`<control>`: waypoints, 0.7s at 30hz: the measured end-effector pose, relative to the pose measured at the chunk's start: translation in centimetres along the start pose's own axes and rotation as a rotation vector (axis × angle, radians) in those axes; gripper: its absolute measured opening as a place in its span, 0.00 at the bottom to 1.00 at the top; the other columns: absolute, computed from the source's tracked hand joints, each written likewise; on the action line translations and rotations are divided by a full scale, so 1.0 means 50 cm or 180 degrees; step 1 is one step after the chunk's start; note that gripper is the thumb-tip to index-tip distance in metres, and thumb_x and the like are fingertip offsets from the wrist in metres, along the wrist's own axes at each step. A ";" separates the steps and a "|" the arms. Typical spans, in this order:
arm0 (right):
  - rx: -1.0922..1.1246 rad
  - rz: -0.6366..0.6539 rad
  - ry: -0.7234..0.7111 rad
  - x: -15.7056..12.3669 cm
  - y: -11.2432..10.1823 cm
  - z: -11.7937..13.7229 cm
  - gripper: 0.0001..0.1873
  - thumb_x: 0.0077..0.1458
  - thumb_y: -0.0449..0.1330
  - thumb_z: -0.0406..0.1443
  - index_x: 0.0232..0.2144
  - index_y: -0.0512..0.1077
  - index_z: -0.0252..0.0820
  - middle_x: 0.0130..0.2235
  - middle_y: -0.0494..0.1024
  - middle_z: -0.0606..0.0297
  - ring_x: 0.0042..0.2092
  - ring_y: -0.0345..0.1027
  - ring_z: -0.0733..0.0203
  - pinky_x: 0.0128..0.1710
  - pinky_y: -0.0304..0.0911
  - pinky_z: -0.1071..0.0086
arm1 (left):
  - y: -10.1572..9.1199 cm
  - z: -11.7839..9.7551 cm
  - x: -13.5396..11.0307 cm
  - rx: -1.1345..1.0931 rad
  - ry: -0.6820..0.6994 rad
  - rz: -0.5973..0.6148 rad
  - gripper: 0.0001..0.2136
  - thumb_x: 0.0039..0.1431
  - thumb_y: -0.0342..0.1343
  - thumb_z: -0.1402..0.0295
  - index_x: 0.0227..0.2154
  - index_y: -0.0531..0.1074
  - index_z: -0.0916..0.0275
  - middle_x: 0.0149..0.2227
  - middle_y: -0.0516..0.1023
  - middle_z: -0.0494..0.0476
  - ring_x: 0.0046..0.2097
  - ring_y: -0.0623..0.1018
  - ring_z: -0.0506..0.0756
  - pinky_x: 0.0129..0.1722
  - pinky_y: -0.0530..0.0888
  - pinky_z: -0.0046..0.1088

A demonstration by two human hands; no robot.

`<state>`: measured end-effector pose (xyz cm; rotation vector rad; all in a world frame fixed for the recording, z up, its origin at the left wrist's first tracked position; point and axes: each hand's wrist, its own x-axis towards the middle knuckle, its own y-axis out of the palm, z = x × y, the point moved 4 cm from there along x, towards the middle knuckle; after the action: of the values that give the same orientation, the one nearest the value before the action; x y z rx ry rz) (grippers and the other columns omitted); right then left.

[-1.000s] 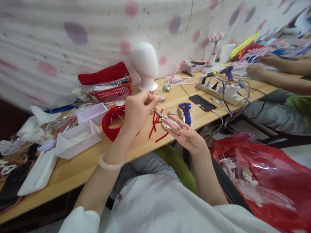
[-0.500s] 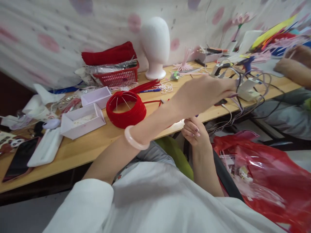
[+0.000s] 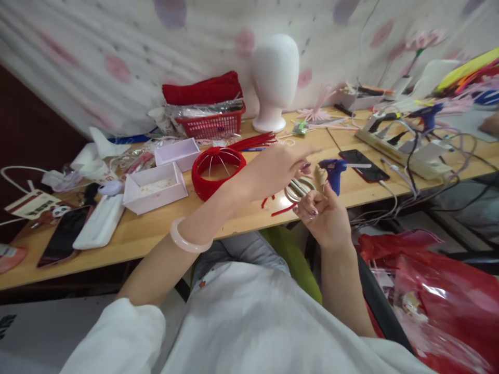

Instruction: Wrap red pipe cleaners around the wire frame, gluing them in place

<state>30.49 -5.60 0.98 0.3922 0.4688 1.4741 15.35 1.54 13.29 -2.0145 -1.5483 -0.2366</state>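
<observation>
My left hand (image 3: pixel 286 163), with a pale bangle on its wrist, hovers over the table with the index finger stretched out to the right. Nothing shows in its grasp. Below and to its right, my right hand (image 3: pixel 325 218) is closed on a small beige ribbed piece (image 3: pixel 320 179), held upright between thumb and fingers. Just behind that piece is a blue glue gun (image 3: pixel 334 174) with a clear glue stick pointing right. Metal scissors (image 3: pixel 298 191) lie partly hidden behind my fingers. A red fuzzy headpiece frame with wires (image 3: pixel 212 187) rests left of my left hand.
Two white boxes (image 3: pixel 156 189) and a red basket (image 3: pixel 210 124) stand left. A white foam head (image 3: pixel 275 83) stands at the back. A phone (image 3: pixel 364 166), a power strip (image 3: pixel 401 150) and tangled cables lie right. A red plastic bag (image 3: pixel 448 291) is beside me.
My left hand has drawn back leftward from the power strip and cables. My right hand has turned and risen slightly, showing the beige piece. The view has swung, revealing the glue gun and scissors.
</observation>
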 end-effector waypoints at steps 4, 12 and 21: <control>0.0093 -0.0054 -0.0013 0.002 -0.012 -0.006 0.20 0.54 0.68 0.53 0.24 0.75 0.45 0.21 0.70 0.72 0.25 0.65 0.67 0.32 0.68 0.71 | 0.003 0.001 -0.002 -0.0173 -0.0014 0.0429 0.14 0.70 0.53 0.59 0.33 0.77 0.61 0.30 0.78 0.53 0.37 0.81 0.54 0.39 0.76 0.29; 0.0570 0.0282 0.0240 -0.016 0.075 -0.030 0.36 0.39 0.72 0.63 0.44 0.78 0.50 0.48 0.83 0.63 0.51 0.77 0.53 0.49 0.75 0.59 | 0.045 0.003 -0.019 -0.0187 -0.0145 0.1198 0.09 0.67 0.56 0.66 0.32 0.76 0.63 0.24 0.75 0.48 0.24 0.73 0.48 0.25 0.70 0.22; 0.0726 0.0000 0.0093 -0.007 0.087 -0.024 0.30 0.37 0.78 0.54 0.37 0.77 0.44 0.35 0.83 0.68 0.34 0.77 0.67 0.36 0.76 0.76 | 0.056 0.014 -0.060 0.0582 0.0340 0.1761 0.11 0.58 0.54 0.80 0.38 0.78 0.62 0.36 0.83 0.53 0.37 0.81 0.52 0.40 0.75 0.28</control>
<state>26.15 -5.72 2.26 0.5511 0.6631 1.4322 16.88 -0.97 10.36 -2.1491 -0.8651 0.0176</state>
